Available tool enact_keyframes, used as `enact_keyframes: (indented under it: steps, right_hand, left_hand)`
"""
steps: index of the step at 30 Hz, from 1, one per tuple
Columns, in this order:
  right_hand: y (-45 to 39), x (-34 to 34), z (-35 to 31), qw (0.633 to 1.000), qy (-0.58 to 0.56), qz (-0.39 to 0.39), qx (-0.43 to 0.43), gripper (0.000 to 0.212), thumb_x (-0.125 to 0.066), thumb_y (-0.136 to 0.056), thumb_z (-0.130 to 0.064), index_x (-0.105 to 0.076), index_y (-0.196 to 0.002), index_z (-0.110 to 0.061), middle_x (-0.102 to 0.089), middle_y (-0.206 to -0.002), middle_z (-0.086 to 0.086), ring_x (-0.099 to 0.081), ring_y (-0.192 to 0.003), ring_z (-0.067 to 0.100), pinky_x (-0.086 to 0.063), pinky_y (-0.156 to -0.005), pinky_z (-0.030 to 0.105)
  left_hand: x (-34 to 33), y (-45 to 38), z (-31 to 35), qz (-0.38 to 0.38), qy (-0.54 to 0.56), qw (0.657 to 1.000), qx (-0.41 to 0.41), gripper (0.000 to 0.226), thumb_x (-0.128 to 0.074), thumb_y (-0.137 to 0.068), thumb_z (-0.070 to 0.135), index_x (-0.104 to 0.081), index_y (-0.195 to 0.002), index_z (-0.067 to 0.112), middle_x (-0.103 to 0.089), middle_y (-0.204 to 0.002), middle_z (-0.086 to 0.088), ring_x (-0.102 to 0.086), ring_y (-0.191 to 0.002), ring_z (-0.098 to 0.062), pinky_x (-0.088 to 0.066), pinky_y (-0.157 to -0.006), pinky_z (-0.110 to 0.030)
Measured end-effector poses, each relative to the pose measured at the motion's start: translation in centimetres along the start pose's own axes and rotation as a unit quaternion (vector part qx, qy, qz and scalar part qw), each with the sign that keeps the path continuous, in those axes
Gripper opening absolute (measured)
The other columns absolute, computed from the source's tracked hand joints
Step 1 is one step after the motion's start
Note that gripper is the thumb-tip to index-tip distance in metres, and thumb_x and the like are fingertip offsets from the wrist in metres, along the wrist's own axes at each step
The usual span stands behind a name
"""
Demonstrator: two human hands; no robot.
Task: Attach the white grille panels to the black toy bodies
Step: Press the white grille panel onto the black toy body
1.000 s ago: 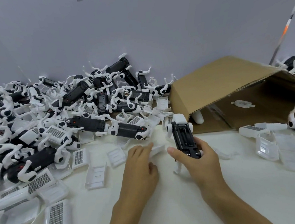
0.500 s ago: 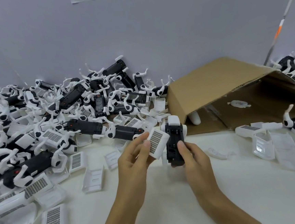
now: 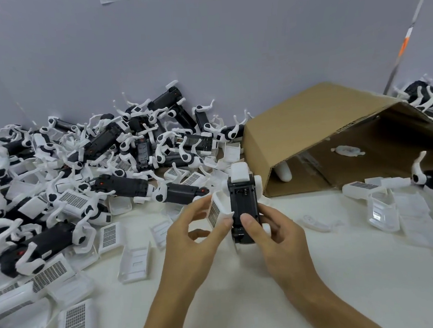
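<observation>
A second ago the left hand lay flat on the bench reaching among the loose panels; now it pinches one white grille panel between thumb and fingertips and has brought it up edge-on against the left flank of the black toy body. The right hand has lifted that body off the bench and turned it upright, underside towards the camera, thumb pressed on its lower face and fingers curled round behind. Half a second ago panel and body were just meeting; now the panel's edge touches the body's side, so the pick-up is done and the fitting step is under way. It looks not yet seated: the grille face tilts outward rather than lying flush. Seating it probably needs the panel swung round and pressed home. Plenty of work remains, judging by the heap of bare bodies and the spare panels along the left, beside a tipped cardboard box.
</observation>
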State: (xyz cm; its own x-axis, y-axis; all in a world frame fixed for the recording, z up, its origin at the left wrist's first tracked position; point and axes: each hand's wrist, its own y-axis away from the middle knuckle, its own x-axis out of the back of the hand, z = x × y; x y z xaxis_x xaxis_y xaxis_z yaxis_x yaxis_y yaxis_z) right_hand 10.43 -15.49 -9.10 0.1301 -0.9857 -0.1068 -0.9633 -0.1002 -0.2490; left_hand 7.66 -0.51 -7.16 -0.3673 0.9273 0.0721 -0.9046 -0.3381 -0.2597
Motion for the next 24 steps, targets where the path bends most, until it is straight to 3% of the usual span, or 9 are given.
enact_keyframes:
  steps: [5, 7, 9, 12, 14, 16, 18, 21, 24]
  right_hand:
    - [0.1, -0.2, 0.0, 1.000, 0.016, 0.002, 0.008, 0.031, -0.069, -0.084, -0.041, -0.071, -0.115, -0.034, -0.077, -0.102, -0.013, -0.072, -0.099, 0.009, -0.057, -0.081, 0.024]
    - [0.1, 0.0, 0.1, 1.000, 0.024, 0.005, 0.014, 0.029, -0.071, -0.088, -0.037, -0.072, -0.117, -0.034, -0.077, -0.102, -0.010, -0.071, -0.098, 0.016, -0.060, -0.085, 0.037]
    - [0.3, 0.0, 0.1, 0.999, 0.042, 0.005, 0.023, 0.027, -0.072, -0.090, -0.034, -0.071, -0.117, -0.037, -0.077, -0.101, -0.011, -0.071, -0.096, 0.021, -0.058, -0.086, 0.046]
    - [0.7, -0.3, 0.1, 0.996, 0.076, -0.008, 0.052, 0.030, -0.071, -0.087, -0.040, -0.065, -0.115, -0.050, -0.074, -0.103, -0.025, -0.069, -0.095, 0.008, -0.057, -0.080, 0.026]
    - [0.7, -0.4, 0.1, 0.994, 0.074, -0.042, 0.062, 0.031, -0.067, -0.095, -0.036, -0.064, -0.124, -0.047, -0.073, -0.111, -0.024, -0.069, -0.105, 0.005, -0.055, -0.086, 0.021]
    - [0.7, -0.2, -0.1, 0.995, 0.030, -0.081, 0.054, 0.036, -0.056, -0.098, -0.025, -0.065, -0.128, -0.042, -0.072, -0.119, -0.016, -0.067, -0.113, 0.008, -0.055, -0.091, 0.022]
    - [0.7, 0.0, -0.3, 0.994, -0.004, -0.100, 0.052, 0.047, -0.048, -0.093, -0.014, -0.066, -0.125, -0.044, -0.072, -0.121, -0.017, -0.065, -0.117, 0.004, -0.051, -0.090, 0.014]
    - [0.6, 0.0, -0.3, 0.993, -0.003, -0.104, 0.048, 0.051, -0.048, -0.089, -0.012, -0.063, -0.127, -0.043, -0.071, -0.123, -0.020, -0.064, -0.118, 0.002, -0.050, -0.090, 0.012]
    - [0.6, -0.1, 0.1, 0.994, 0.009, -0.101, 0.051, 0.054, -0.053, -0.092, -0.009, -0.056, -0.135, -0.042, -0.068, -0.127, -0.020, -0.064, -0.121, 0.006, -0.054, -0.095, 0.022]
  left_hand:
    - [-0.1, 0.2, 0.5, -0.057, 0.095, 0.993, -0.045, 0.051, -0.072, -0.078, -0.004, -0.074, -0.112, 0.034, -0.067, -0.130, 0.007, -0.062, -0.121, -0.013, -0.057, -0.084, -0.025]
    - [-0.4, 0.4, 0.7, -0.066, 0.105, 0.991, -0.046, 0.046, -0.061, -0.074, 0.006, -0.077, -0.111, 0.029, -0.062, -0.137, 0.009, -0.058, -0.128, -0.012, -0.053, -0.095, -0.034]
    - [-0.9, 0.5, 0.8, -0.041, 0.131, 0.990, -0.024, 0.027, -0.070, -0.074, 0.026, -0.082, -0.098, 0.025, -0.060, -0.135, 0.010, -0.057, -0.128, -0.012, -0.052, -0.099, -0.039]
    - [-1.6, 0.9, 1.1, 0.026, 0.091, 0.995, -0.039, 0.007, -0.086, -0.077, 0.035, -0.082, -0.081, 0.030, -0.058, -0.128, 0.005, -0.059, -0.122, -0.007, -0.055, -0.087, -0.022]
    - [-1.9, 0.9, 1.1, 0.039, 0.087, 0.993, -0.066, 0.016, -0.085, -0.073, 0.025, -0.081, -0.088, 0.033, -0.056, -0.123, 0.003, -0.059, -0.118, -0.007, -0.053, -0.080, -0.013]
    - [-2.0, 0.8, 0.8, 0.036, 0.126, 0.990, -0.061, 0.049, -0.091, -0.070, 0.015, -0.072, -0.112, 0.034, -0.059, -0.119, 0.001, -0.064, -0.114, -0.012, -0.056, -0.082, -0.018]
    - [-1.6, 0.5, 0.7, 0.043, 0.157, 0.986, -0.030, 0.069, -0.090, -0.066, 0.013, -0.062, -0.126, 0.031, -0.066, -0.117, 0.001, -0.067, -0.112, -0.012, -0.057, -0.084, -0.020]
    - [-1.3, 0.5, 0.6, 0.022, 0.149, 0.989, -0.014, 0.064, -0.091, -0.067, 0.015, -0.066, -0.126, 0.022, -0.075, -0.113, 0.002, -0.069, -0.112, -0.012, -0.056, -0.091, -0.023]
    - [-1.4, 0.8, 0.7, 0.031, 0.126, 0.991, -0.044, 0.059, -0.087, -0.071, 0.015, -0.069, -0.125, 0.031, -0.075, -0.112, 0.002, -0.070, -0.109, -0.013, -0.058, -0.086, -0.023]
